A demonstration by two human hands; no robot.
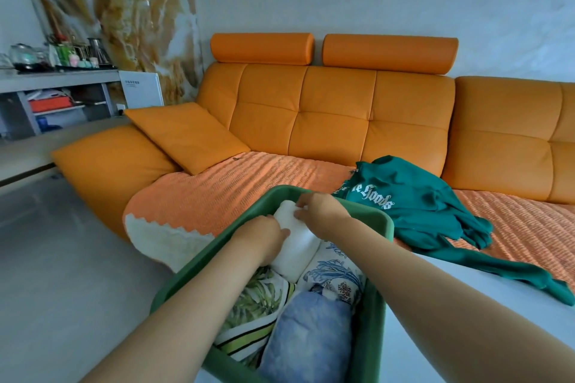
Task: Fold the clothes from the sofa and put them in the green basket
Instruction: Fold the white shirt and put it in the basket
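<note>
Fingers of left hand (264, 239) and right hand (323, 208) curl on white bundle (297, 250), apparently tucking it into far end of basket (387, 228) beside folded clothes (258, 301); green top (420, 205) lies unfolded on sofa (311, 121), right.

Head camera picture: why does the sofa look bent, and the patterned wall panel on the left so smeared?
In the head view the wide-angle lens bows the sofa near the edges; the wall panel is smeared, probably motion blur; the left hand and right hand on the white garment in the middle look sharper; the light is soft, with no hard shadows.
</note>
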